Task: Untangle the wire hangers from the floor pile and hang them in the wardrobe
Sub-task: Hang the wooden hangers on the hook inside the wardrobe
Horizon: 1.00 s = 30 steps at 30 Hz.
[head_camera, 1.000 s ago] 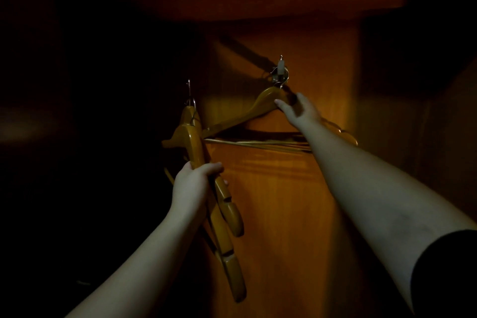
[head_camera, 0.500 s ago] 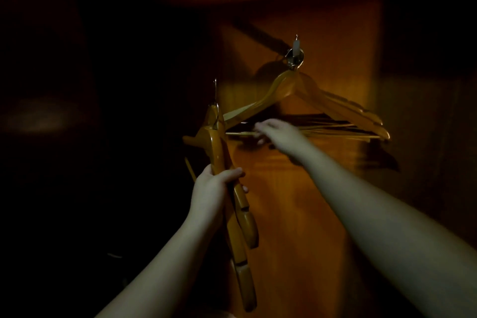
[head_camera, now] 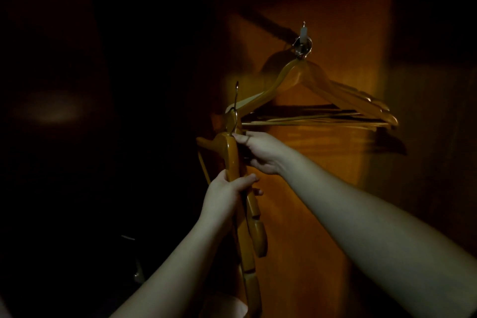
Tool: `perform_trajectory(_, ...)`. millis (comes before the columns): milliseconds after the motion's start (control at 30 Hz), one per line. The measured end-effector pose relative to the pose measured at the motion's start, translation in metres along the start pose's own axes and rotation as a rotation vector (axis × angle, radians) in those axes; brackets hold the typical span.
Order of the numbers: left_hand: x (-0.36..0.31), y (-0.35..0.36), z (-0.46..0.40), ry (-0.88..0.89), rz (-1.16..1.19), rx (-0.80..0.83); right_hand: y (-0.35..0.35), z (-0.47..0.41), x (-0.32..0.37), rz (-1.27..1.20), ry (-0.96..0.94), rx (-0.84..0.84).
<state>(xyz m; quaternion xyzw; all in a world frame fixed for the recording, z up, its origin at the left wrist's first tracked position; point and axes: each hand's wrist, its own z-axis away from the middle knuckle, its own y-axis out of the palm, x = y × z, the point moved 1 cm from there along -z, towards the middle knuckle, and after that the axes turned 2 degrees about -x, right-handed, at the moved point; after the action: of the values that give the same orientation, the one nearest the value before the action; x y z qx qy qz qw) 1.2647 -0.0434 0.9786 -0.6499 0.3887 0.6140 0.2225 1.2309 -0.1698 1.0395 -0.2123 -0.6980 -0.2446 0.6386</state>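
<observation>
Dark wardrobe [head_camera: 322, 188]; held hangers [head_camera: 236, 162] vertical

Several wooden hangers [head_camera: 322, 90] hang together from a wall hook [head_camera: 302, 41] inside the wardrobe; another wooden bunch [head_camera: 242, 204] hangs edge-on, metal hooks upward.

I see a hook [head_camera: 302, 44] high on the wardrobe panel [head_camera: 296, 214], right of centre, with a set of hangers [head_camera: 322, 90] hung on it, flat against the panel. Below and to the left, a second bunch of hangers [head_camera: 233, 160] stands nearly upright in front of the panel. My left hand [head_camera: 225, 195] grips that bunch at mid-height. My right hand [head_camera: 260, 151] sits just above and to the right, touching its top near the wire hook [head_camera: 235, 106].
</observation>
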Motion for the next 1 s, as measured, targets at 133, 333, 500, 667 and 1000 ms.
perform_trajectory(133, 0.006, -0.008, 0.003, 0.039, -0.102, -0.023, -0.003, 0.004, -0.002, 0.032, -0.013, -0.017)
perform_trajectory(333, 0.000, -0.022, 0.000, 0.052, -0.043, -0.070, -0.031, 0.016, -0.004, 0.070, 0.020, -0.143)
perform_trajectory(500, -0.012, -0.025, -0.007, 0.083, -0.054, -0.121, -0.063, 0.031, -0.002, 0.397, -0.044, -0.136)
perform_trajectory(667, -0.021, -0.019, -0.012, 0.106, -0.026, -0.139, -0.094, 0.051, 0.013, 0.738, -0.162, -0.176)
perform_trajectory(1000, -0.046, 0.009, -0.025, 0.148, 0.024, -0.100, -0.153, 0.076, 0.052, 0.907, -0.220, -0.278)
